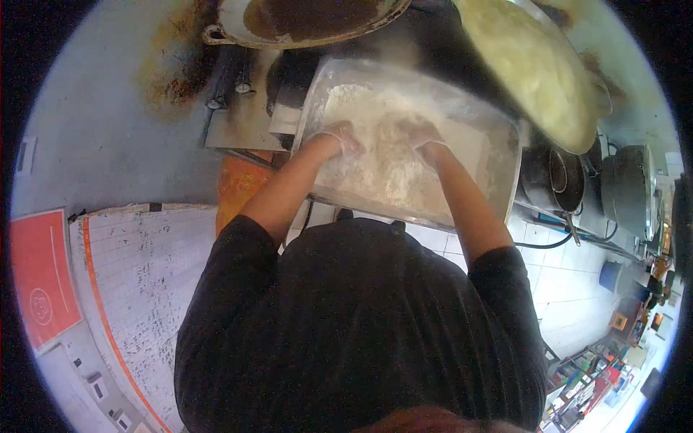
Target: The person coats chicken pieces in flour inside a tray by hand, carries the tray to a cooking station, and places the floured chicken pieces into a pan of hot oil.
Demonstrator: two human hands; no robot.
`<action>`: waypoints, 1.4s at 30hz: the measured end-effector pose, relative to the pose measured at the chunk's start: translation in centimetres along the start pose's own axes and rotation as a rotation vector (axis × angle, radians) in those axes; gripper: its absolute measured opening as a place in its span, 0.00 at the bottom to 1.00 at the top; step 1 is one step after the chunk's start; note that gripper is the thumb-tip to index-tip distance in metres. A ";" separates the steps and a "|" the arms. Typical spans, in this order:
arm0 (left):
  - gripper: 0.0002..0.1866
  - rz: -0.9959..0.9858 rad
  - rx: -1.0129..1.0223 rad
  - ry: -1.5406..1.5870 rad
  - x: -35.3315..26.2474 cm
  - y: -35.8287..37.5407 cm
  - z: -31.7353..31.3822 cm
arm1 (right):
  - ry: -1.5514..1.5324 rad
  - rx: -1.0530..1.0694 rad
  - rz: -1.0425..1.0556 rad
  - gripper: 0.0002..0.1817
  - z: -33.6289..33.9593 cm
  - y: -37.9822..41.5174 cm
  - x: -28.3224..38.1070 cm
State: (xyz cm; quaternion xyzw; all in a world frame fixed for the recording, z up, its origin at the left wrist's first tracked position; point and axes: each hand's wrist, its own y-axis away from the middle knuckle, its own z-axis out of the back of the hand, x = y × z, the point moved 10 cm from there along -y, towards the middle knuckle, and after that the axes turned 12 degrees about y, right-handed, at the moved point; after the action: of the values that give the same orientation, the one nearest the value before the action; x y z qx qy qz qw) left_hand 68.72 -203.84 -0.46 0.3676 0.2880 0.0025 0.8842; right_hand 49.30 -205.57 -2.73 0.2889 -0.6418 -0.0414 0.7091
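Observation:
A large rectangular metal tray (511,169) holds white flour-like powder (393,180), with a coarser strip of coated pieces down its middle that I cannot make out clearly. My left hand (348,139), in a thin clear plastic glove, is in the powder at the tray's left side. Across from it, my right hand (422,135), also gloved, touches the powder right of the strip. Dust and motion blur smear the fingers of both hands, so whether they grip anything is hidden.
Above the tray stands a wide wok (310,18) with dark liquid. A big round pan (534,65) of pale, bubbly contents is at the upper right. Beside it are a dark pan (552,177) and a metal pot (629,191). A handwritten sheet (155,289) hangs left.

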 end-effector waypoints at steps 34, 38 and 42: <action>0.31 -0.038 -0.148 0.570 -3.5 1.1 3.4 | 1.136 -0.242 0.042 0.33 7.0 2.0 2.1; 0.34 -0.403 -0.176 -0.285 -7.0 -2.6 0.0 | 1.137 -0.254 0.205 0.28 5.9 3.1 2.8; 0.34 -0.352 -0.129 -0.516 -7.7 -5.5 -3.3 | 1.238 -0.295 -0.056 0.37 5.2 6.5 5.9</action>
State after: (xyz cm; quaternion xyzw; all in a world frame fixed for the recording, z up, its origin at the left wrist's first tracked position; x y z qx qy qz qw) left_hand 59.48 -207.35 -2.02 0.2438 0.1128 -0.2254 0.9365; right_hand 43.45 -204.57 5.50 0.1755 -0.0928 0.0269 0.9797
